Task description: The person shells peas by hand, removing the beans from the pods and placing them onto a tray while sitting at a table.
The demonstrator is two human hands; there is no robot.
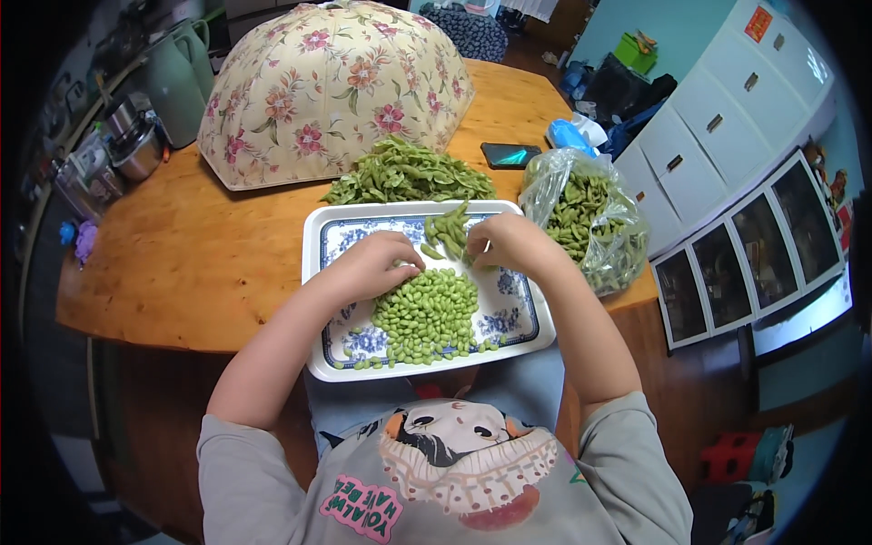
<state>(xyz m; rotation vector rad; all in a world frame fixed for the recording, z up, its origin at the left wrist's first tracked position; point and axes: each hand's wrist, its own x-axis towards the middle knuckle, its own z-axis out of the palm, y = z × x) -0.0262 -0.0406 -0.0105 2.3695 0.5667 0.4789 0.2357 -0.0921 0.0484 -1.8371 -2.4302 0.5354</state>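
Note:
A white serving tray [315, 272] with a blue floral print rests partly on the table's near edge, tilted slightly. In its middle lies a heap of shelled green soybeans [429, 317], with a few strays along the front. My left hand [385, 262] is curled at the heap's upper left side; whether its fingertips hold a bean is hidden. Behind the beans, a small bunch of unshelled edamame pods [448, 228] lies on the tray. My right hand [507, 242] is bent down at the right of these pods, its fingertips close to them; a grip cannot be made out.
Just beyond the tray sits a pile of green pods and husks [412, 174]. An open plastic bag of pods [586, 211] stands at right, near a smartphone [511, 156] and a blue packet [571, 138]. A floral food cover [334, 95] occupies the wooden table's [204, 272] back.

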